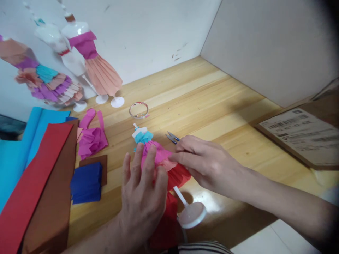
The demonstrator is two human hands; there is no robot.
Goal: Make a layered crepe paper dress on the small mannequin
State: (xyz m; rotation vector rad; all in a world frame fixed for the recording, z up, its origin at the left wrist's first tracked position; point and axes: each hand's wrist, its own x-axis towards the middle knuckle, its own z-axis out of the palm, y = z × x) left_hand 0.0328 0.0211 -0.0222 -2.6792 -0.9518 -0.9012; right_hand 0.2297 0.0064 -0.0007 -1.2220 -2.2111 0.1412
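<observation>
though wide-fingered, left hand (pixel 141 195) on the paper dress (pixel 161 152), right hand (pixel 212 165) in a pinch on its skirt (pixel 169 165)

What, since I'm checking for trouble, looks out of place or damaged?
Dark marks on the wall stand out against its pale surface, perhaps scuffs. Nothing looks spilled. The left hand partly hides the dress, so I can't rule out damage there.

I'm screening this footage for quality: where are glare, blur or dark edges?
In the head view, bright glare on the table beside the white stand base; soft print on the label; dark upper and lower right corners.
</observation>
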